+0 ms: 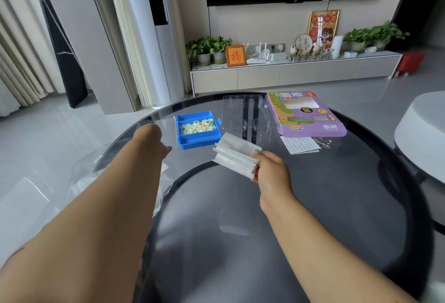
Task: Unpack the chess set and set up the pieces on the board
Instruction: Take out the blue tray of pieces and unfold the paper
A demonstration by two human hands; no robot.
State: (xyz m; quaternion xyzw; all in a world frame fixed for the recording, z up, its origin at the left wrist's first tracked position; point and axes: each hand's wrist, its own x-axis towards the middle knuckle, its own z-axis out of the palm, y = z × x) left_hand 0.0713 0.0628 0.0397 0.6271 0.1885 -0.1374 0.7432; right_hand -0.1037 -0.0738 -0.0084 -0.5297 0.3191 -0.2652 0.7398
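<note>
Right hand (pixel 269 167) pinches a folded white sheet (pixel 234 155), presumably the paper board, thumb and fingers closed on its near-right end. The sheet is held just above the dark glass table (pixel 313 206), near the middle, close in front of the blue tray (pixel 198 137).

Left hand (pixel 156 138) reaches toward the table's far-left edge; its fingers appear to hold a clear lid (pixel 166 131) just left of the tray, but the plastic is hard to make out, so the grip cannot be told for certain.

Tray sits open at the far-left part of the table, pale round pieces (pixel 197 125) heaped in its far compartment.

Handling, judged: the sheet is light, limp, creased in several layers; it will sag and spring back at the folds. Best taken at two opposite edges and flattened with both hands.

Orientation: the folded sheet's long axis runs from near-right to far-left, free end pointing at the tray.

Clear blister insert (pixel 245 114), purple box (pixel 305 114) and a leaflet (pixel 301 144) lie toward the far-right edge.
</note>
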